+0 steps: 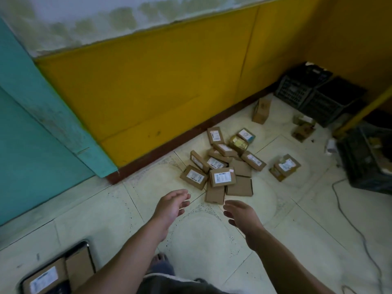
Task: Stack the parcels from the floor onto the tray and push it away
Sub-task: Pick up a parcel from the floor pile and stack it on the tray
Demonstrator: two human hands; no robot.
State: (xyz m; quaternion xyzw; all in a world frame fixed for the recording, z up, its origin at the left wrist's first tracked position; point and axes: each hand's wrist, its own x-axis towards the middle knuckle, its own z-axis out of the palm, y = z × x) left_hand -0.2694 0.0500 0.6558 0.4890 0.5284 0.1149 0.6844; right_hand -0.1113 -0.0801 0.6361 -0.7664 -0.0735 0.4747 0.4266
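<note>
- L hand (171, 205) & R hand (241, 215) are reaching fwd side by side, fingers loose and apart, gripping nothing; prob. lining up a two-handed pickup.
- Parcels (222, 177) are lying in a loose pile by the yellow wall (159, 92), just beyond the fingertips.
- Tray (83, 244) is sitting lower L near the feet, carrying two boxes (43, 279), prob. kept close for short carries.

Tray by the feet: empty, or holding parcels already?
Holding some. Two brown parcels lie in the black tray, one showing a white label; the frame edge hides the rest.
</note>
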